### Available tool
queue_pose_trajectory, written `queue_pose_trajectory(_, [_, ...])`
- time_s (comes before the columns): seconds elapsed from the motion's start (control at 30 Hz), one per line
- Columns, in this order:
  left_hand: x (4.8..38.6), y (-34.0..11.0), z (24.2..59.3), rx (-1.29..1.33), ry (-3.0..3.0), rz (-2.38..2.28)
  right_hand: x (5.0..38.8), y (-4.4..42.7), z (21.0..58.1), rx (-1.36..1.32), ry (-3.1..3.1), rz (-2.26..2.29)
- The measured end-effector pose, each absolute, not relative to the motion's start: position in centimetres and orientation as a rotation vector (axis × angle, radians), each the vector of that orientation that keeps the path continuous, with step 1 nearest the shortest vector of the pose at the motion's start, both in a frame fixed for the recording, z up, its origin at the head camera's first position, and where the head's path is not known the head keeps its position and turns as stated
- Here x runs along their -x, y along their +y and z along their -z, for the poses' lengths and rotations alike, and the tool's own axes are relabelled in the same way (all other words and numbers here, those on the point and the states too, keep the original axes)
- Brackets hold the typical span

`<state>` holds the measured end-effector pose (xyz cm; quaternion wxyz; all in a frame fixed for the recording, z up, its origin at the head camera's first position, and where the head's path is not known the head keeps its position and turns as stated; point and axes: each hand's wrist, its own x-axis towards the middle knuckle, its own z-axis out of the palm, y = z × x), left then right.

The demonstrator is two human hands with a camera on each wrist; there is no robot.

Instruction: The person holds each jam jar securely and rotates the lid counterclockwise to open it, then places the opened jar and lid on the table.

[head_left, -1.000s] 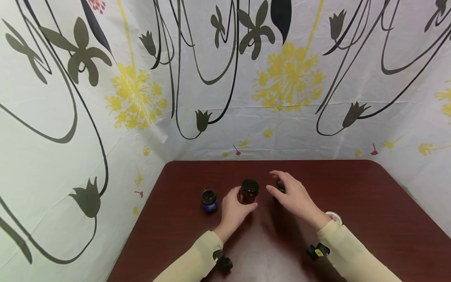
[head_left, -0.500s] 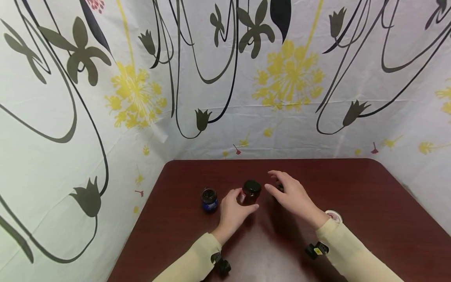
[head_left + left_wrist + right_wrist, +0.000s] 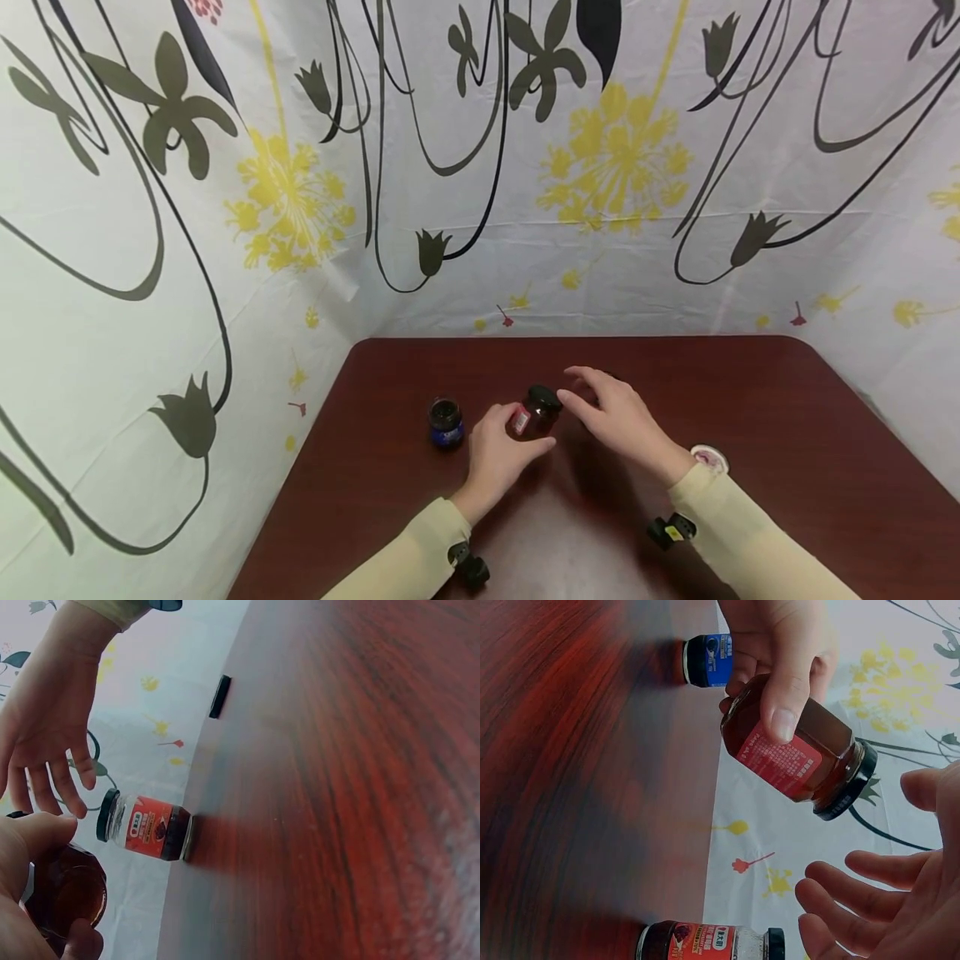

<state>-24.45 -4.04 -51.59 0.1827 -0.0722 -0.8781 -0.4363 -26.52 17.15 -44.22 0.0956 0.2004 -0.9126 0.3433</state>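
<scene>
My left hand (image 3: 495, 462) grips a dark glass jar (image 3: 542, 414) around its body, tilting its black lid toward my right hand (image 3: 622, 425). In the right wrist view the thumb of my left hand (image 3: 795, 656) presses near the red label of the tilted jar (image 3: 787, 750), held off the table. My right hand (image 3: 904, 900) is spread beside the lid, fingers loosely bent, holding nothing. A second red-labelled jar (image 3: 154, 827) with a black lid stands upright on the table; my right hand mostly hides it in the head view.
A small blue-labelled jar (image 3: 446, 423) stands left of my left hand. Beside my right wrist lies a round white-faced disc (image 3: 709, 457). The dark red table (image 3: 787, 400) meets patterned cloth at its back and sides.
The held jar has tipped further, its lid moving right, and more of its red label shows. My right hand has shifted slightly left, closer to the lid.
</scene>
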Motion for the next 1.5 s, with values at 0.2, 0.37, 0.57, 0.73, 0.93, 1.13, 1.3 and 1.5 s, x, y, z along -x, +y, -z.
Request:
queue_pose_trajectory(0.2, [24.1,-4.0,51.5,0.233,-2.451,1.251,26.4,16.8,44.3,-0.565,-2.74,-0.99])
queue_pose_trajectory(0.37, [23.8,-3.9,51.6,0.241,-2.466,1.248,26.3,16.5,44.4,-0.558,-2.765,-0.947])
queue_pose_trajectory(0.57, [23.6,-4.0,51.6,0.25,-2.477,1.247,26.0,16.2,44.4,-0.557,-2.788,-0.947])
queue_pose_trajectory(0.73, [23.4,-3.9,51.7,0.269,-2.467,1.23,26.0,16.0,44.6,-0.553,-2.81,-0.953])
queue_pose_trajectory(0.93, [23.2,-3.6,51.8,0.287,-2.487,1.2,26.0,15.6,44.8,-0.549,-2.804,-0.948])
queue_pose_trajectory(1.13, [22.9,-3.3,51.5,0.303,-2.509,1.158,25.7,15.3,44.9,-0.518,-2.792,-0.942])
queue_pose_trajectory(1.3, [22.6,-3.2,51.3,0.304,-2.517,1.186,25.7,15.2,45.1,-0.53,-2.777,-0.949])
queue_pose_trajectory(1.5, [22.6,-3.3,51.3,0.3,-2.578,1.247,25.7,15.4,45.6,-0.535,-2.756,-0.984])
